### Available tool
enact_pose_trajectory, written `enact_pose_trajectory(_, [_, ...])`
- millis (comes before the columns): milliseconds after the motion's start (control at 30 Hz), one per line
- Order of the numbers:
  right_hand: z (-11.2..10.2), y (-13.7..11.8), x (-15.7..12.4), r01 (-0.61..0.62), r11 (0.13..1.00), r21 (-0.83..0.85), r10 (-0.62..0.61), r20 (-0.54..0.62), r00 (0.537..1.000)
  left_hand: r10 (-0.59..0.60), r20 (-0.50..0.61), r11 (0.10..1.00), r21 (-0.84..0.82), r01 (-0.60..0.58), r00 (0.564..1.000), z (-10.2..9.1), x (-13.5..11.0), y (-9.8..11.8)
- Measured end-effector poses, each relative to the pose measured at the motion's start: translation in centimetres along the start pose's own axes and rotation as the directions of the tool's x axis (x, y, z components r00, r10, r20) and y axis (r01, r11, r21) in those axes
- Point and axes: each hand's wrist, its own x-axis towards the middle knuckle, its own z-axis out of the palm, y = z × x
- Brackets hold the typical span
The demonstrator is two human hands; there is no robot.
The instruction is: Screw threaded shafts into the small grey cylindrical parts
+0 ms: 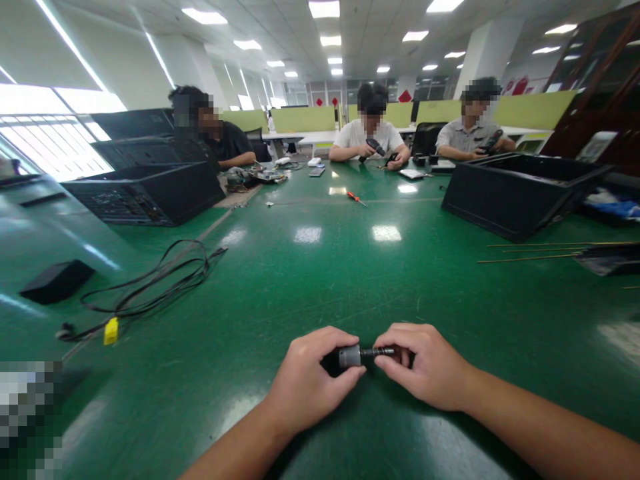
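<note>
Close to the table's near side, a small dark metal part with a grey collar (350,356) and a thin ridged shaft lies level between my hands. My left hand (313,377) grips the collar end between thumb and fingers. The thumb and fingers of my right hand (427,363) are closed around the shaft end. The part's exact kind does not show, and the fingers cover some of it. Both hands are just over the green tabletop (320,287).
A looped black cable (165,277) with a yellow tag lies left, near a black block (57,280). Black computer cases stand left (155,193) and right (520,193). An orange screwdriver (355,198) lies farther off. Thin rods (530,260) lie right. Several people sit across the table.
</note>
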Motion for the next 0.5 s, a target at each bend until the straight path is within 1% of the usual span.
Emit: enact_pose_trajectory(500, [-0.04, 0.2, 0.04, 0.001, 1.0, 0.006, -0.001, 0.004, 1.0, 0.001, -0.01, 1.0, 0.019, -0.001, 1.0, -0.24, -0.04, -0.06])
